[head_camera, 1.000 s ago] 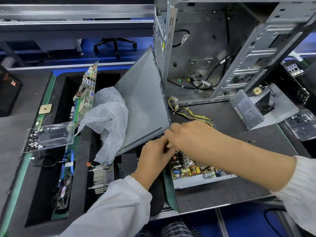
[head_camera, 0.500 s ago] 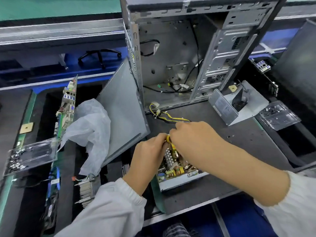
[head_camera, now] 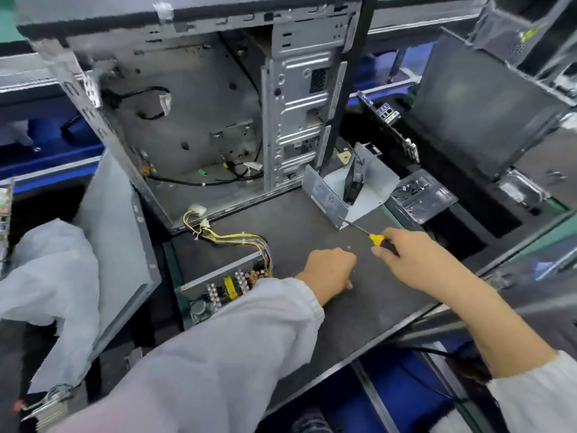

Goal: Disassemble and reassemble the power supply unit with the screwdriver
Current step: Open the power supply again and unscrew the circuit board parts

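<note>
A: From the head camera, what are the fingers doing?

B: The right hand (head_camera: 402, 257) is curled round the screwdriver (head_camera: 376, 239); its shaft runs out beyond the fingertips, and the tip lies at the grey cover (head_camera: 327, 200), possibly touching it, though blur hides that. The left hand (head_camera: 329, 270) rests knuckles-up on the dark mat (head_camera: 312, 226), fingers curled under; whether they pinch anything I cannot tell.

A: And the power supply?

B: The open power supply board (head_camera: 228, 285) sits behind the left wrist, partly under the sleeve, its yellow wires (head_camera: 224, 235) trailing towards the computer case (head_camera: 199, 120).
</note>
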Available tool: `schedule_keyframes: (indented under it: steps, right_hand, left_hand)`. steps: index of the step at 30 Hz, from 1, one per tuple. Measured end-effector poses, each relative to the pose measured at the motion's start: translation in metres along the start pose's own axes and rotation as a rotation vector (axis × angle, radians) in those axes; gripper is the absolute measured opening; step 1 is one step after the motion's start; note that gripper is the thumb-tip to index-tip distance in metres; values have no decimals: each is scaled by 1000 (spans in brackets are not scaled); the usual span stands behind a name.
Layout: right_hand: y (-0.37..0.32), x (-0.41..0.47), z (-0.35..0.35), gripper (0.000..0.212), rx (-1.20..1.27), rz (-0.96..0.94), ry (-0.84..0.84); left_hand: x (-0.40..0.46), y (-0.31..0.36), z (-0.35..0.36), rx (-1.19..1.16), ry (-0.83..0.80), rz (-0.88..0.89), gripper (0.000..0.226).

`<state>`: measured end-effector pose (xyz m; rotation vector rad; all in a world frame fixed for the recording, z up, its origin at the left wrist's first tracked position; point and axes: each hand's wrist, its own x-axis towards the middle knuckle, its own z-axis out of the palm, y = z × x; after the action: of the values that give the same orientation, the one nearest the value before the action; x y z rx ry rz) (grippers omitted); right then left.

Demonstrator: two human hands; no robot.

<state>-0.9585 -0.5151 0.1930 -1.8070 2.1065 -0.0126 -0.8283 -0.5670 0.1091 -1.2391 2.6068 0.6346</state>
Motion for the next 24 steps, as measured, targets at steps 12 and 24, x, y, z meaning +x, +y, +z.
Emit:
schedule_keyframes:
  steps: [12,24]
  right_hand:
    - [3,-4,-10,26,25,-79,-44]
    - [-64,-52,4,15,252,-371,-217]
  left_hand:
    - [-8,-16,-11,-387,199,-91,7]
    - [-151,-62,-19,-2199,459,-469,10]
